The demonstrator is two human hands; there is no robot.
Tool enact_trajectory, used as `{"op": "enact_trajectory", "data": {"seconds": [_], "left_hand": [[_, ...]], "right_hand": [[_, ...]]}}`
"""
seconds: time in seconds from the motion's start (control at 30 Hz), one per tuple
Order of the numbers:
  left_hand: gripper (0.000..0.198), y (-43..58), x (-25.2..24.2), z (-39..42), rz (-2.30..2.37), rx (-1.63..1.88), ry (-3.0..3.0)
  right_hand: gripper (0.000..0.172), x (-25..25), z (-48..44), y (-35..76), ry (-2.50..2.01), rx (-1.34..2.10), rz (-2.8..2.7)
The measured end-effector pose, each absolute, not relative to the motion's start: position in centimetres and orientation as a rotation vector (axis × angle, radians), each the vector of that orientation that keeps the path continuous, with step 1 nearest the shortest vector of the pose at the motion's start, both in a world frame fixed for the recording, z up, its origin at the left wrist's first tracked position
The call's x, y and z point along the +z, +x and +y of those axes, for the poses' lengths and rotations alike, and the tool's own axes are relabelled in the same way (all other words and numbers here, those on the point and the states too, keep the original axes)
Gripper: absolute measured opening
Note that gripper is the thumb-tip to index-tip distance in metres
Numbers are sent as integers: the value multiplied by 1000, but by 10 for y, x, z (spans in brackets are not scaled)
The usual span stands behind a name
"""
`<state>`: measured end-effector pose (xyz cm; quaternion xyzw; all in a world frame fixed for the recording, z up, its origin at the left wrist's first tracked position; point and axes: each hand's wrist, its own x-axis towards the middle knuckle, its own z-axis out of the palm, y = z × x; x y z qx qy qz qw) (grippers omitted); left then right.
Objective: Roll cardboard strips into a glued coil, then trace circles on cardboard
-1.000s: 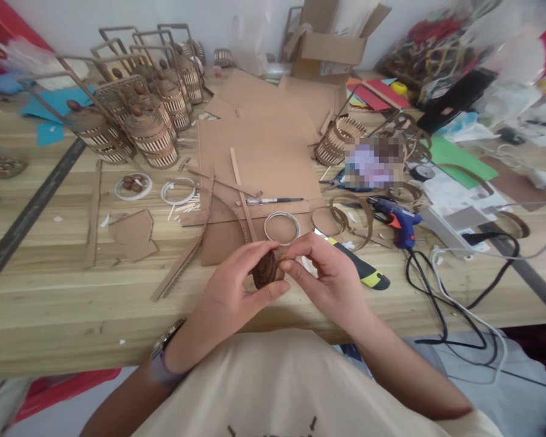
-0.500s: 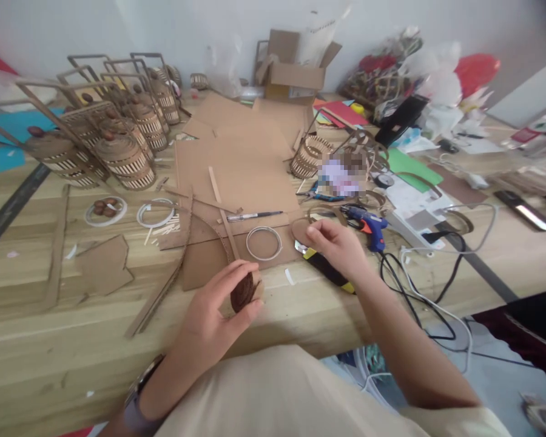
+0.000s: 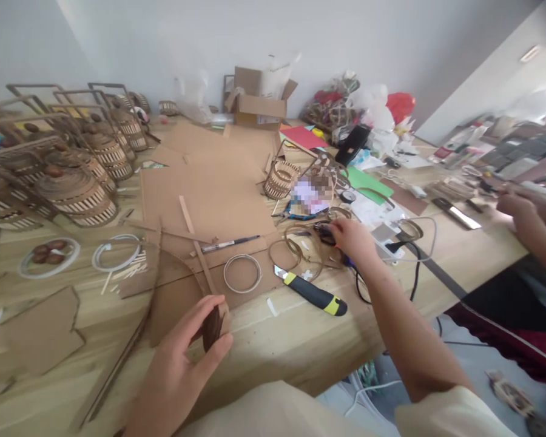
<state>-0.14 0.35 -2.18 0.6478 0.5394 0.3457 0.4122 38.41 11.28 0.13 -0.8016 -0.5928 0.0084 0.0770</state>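
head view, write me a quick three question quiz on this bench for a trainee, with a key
1. Which hand holds the brown coiled cardboard roll?
2. True or false: neither hand touches the black-and-yellow utility knife.
3. What lies inside the leftmost round white ring?
a) green paper
b) brown balls
c) a pen

Key:
1. The left hand.
2. True.
3. b
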Motion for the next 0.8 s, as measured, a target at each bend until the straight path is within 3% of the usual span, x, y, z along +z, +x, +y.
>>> {"op": "enact_trajectory", "data": {"seconds": [0.13,0.33,0.57,0.8], "left_hand": [[38,2,-23,7,1384,865,1527],[46,5,-19,7,1419,809,1382],[48,6,-15,8,1425,787,1359],[48,6,-12,7,1412,753,1373]], "right_hand": [[16,1,103,412,-2591,9,-1699],[24,-19,89,415,-2775,59,-1597],[10,-18,61,426,-2768,89,-1615],[13,-12,27,430,-2708,203,-1796]]}}
